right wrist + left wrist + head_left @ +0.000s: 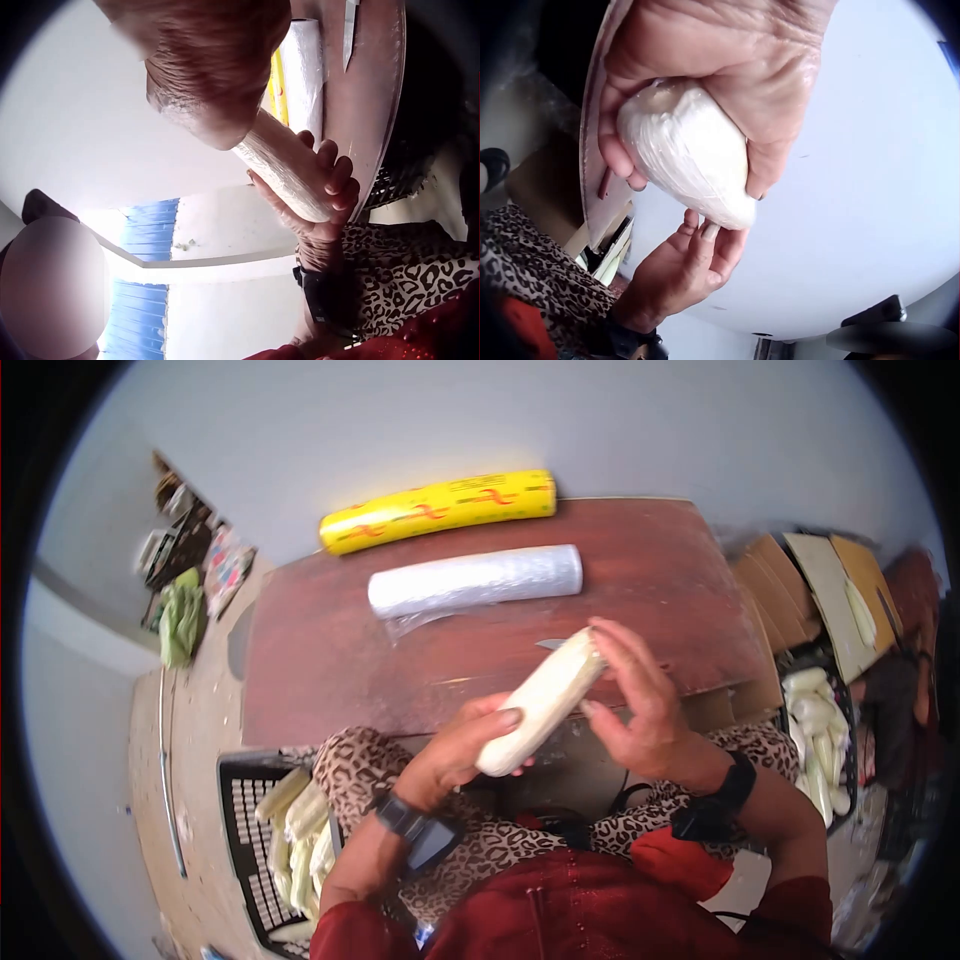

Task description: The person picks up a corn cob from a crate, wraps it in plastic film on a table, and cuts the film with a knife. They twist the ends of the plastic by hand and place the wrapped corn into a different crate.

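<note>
A long pale vegetable (pixel 545 700) wrapped in clear film is held slantwise over the near edge of the table. My left hand (pixel 470 735) grips its lower end, thumb on top and fingers curled beneath, as the left wrist view shows. My right hand (pixel 640 710) is at the upper end, its fairly straight fingers touching the tip and its thumb standing apart. In the right wrist view the back of the right hand hides that end of the vegetable (pixel 289 172). Behind it, a knife blade (pixel 549 644) lies on the table.
On the reddish-brown table (pixel 320 650) lie a roll of clear film (pixel 475 580) and a yellow printed roll (pixel 440 510). Black crates of pale vegetables stand at left (pixel 245 840) and right (pixel 848 730). Cardboard (pixel 775 590) leans at the right; a wall rises behind.
</note>
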Action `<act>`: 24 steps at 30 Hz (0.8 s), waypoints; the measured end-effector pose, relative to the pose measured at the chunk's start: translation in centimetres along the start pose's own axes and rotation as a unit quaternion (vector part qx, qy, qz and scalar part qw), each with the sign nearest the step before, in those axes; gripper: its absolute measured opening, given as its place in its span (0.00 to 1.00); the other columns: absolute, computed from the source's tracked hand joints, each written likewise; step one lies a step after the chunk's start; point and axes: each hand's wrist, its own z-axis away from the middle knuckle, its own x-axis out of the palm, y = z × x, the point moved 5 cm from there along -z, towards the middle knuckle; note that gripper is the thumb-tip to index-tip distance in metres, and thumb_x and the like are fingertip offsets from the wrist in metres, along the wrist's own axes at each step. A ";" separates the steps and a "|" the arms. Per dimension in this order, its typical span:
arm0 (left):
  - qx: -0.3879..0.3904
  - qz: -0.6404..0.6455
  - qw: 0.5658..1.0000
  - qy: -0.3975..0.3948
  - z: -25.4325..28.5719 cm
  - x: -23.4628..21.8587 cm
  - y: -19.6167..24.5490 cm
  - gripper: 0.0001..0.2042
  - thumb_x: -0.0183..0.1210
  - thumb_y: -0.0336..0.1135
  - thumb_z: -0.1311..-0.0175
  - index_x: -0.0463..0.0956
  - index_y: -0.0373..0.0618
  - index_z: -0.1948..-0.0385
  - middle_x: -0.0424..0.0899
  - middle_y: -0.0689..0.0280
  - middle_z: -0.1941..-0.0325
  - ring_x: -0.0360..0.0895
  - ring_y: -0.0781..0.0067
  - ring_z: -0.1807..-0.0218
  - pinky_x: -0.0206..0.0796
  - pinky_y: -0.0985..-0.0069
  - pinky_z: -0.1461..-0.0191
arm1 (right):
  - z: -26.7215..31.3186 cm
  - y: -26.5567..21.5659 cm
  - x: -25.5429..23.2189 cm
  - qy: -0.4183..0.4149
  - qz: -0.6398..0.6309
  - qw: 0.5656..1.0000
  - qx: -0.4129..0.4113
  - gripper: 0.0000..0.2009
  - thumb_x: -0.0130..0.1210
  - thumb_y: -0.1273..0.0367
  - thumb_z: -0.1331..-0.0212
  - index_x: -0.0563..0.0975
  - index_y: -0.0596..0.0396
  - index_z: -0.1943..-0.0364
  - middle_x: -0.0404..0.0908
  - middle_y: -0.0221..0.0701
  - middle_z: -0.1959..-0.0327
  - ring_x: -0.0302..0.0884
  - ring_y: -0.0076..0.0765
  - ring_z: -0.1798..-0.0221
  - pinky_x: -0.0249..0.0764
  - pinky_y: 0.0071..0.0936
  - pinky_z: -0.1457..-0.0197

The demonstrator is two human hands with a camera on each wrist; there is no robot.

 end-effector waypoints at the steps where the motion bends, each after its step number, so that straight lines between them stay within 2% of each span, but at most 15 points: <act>1: 0.005 -0.010 1.000 0.008 -0.2 0.3 0.2 0.26 0.61 0.48 0.36 0.71 0.37 0.44 0.82 0.60 0.62 0.82 0.72 0.68 0.78 0.77 0.68 | -0.2 0.2 -0.1 -0.008 0.020 1.000 0.004 0.35 0.58 0.82 0.52 0.62 0.63 0.34 0.62 0.50 0.33 0.65 0.53 0.32 0.69 0.39 0.34; 4: 0.042 -0.024 0.998 0.032 1.1 0.2 0.7 0.23 0.61 0.46 0.35 0.73 0.38 0.46 0.82 0.63 0.63 0.80 0.77 0.69 0.75 0.79 0.68 | -1.3 0.0 0.9 -0.043 -0.010 0.998 0.043 0.35 0.57 0.82 0.51 0.62 0.60 0.33 0.62 0.46 0.31 0.64 0.50 0.31 0.70 0.38 0.36; 6: 0.082 -0.069 0.994 0.015 -0.5 0.5 0.6 0.22 0.62 0.46 0.35 0.75 0.38 0.47 0.81 0.64 0.64 0.79 0.78 0.68 0.73 0.79 0.68 | -0.5 1.3 0.5 0.005 -0.022 0.999 0.038 0.36 0.57 0.82 0.51 0.62 0.57 0.32 0.61 0.42 0.30 0.63 0.46 0.30 0.71 0.35 0.39; 7: 0.089 -0.060 0.994 0.022 -0.5 0.5 0.6 0.22 0.62 0.46 0.36 0.76 0.38 0.48 0.81 0.65 0.64 0.79 0.78 0.68 0.72 0.79 0.67 | -0.8 1.1 0.9 0.005 -0.049 0.997 0.057 0.36 0.54 0.84 0.50 0.60 0.57 0.32 0.60 0.42 0.29 0.63 0.42 0.30 0.71 0.33 0.39; 10: 0.118 -0.037 0.991 0.053 0.3 0.8 1.6 0.21 0.63 0.45 0.37 0.77 0.37 0.51 0.82 0.65 0.64 0.78 0.79 0.66 0.71 0.80 0.66 | -2.5 1.3 2.2 0.017 -0.150 0.987 0.053 0.37 0.51 0.86 0.49 0.58 0.58 0.30 0.58 0.41 0.29 0.62 0.39 0.30 0.70 0.32 0.38; 11: 0.128 -0.033 0.989 0.061 0.6 0.8 2.1 0.20 0.63 0.45 0.37 0.77 0.37 0.52 0.82 0.65 0.64 0.78 0.79 0.66 0.71 0.80 0.65 | -3.0 1.1 2.7 -0.005 -0.188 0.980 0.068 0.38 0.47 0.87 0.48 0.54 0.58 0.28 0.55 0.40 0.28 0.62 0.39 0.30 0.68 0.31 0.36; 14: 0.177 -0.036 0.981 0.067 2.3 0.6 3.7 0.20 0.64 0.44 0.37 0.78 0.36 0.53 0.82 0.65 0.63 0.78 0.80 0.66 0.70 0.81 0.65 | -4.0 -0.5 3.7 -0.021 -0.278 0.957 0.080 0.38 0.46 0.86 0.45 0.51 0.57 0.27 0.55 0.40 0.28 0.64 0.38 0.32 0.69 0.29 0.38; 17: 0.222 -0.020 0.971 0.089 5.3 -0.5 4.7 0.20 0.65 0.44 0.38 0.78 0.36 0.54 0.83 0.66 0.64 0.77 0.81 0.66 0.70 0.81 0.65 | -4.3 -1.6 4.8 -0.002 -0.275 0.961 0.035 0.37 0.46 0.85 0.44 0.52 0.57 0.27 0.59 0.39 0.29 0.69 0.34 0.36 0.70 0.26 0.42; 20: 0.238 -0.016 0.963 0.129 11.0 -2.2 6.0 0.23 0.66 0.45 0.39 0.76 0.36 0.50 0.83 0.65 0.62 0.79 0.80 0.67 0.73 0.82 0.67 | -4.5 -2.0 5.9 -0.063 -0.153 0.984 0.069 0.35 0.48 0.85 0.44 0.57 0.59 0.28 0.63 0.38 0.31 0.72 0.30 0.41 0.71 0.23 0.46; 21: 0.243 -0.016 0.956 0.162 13.3 -3.2 6.1 0.25 0.66 0.46 0.39 0.74 0.36 0.47 0.83 0.64 0.62 0.80 0.79 0.67 0.74 0.82 0.68 | -4.4 -1.8 6.1 -0.081 -0.114 0.987 0.077 0.30 0.50 0.84 0.44 0.67 0.59 0.34 0.68 0.37 0.34 0.74 0.27 0.45 0.72 0.22 0.47; 22: 0.247 -0.016 0.949 0.196 15.6 -4.2 6.1 0.28 0.66 0.47 0.40 0.72 0.35 0.45 0.83 0.63 0.61 0.81 0.78 0.68 0.75 0.82 0.68 | -4.4 -1.7 6.3 -0.091 -0.102 0.989 0.056 0.27 0.51 0.84 0.44 0.69 0.59 0.36 0.69 0.36 0.36 0.75 0.27 0.46 0.72 0.22 0.48; 24: 0.263 -0.051 0.922 0.278 20.5 -6.7 5.7 0.36 0.67 0.53 0.44 0.67 0.33 0.41 0.82 0.55 0.59 0.83 0.71 0.68 0.79 0.79 0.69 | -4.2 -1.2 6.8 -0.112 -0.083 0.990 0.012 0.23 0.51 0.84 0.44 0.74 0.59 0.42 0.73 0.36 0.40 0.76 0.26 0.49 0.73 0.22 0.50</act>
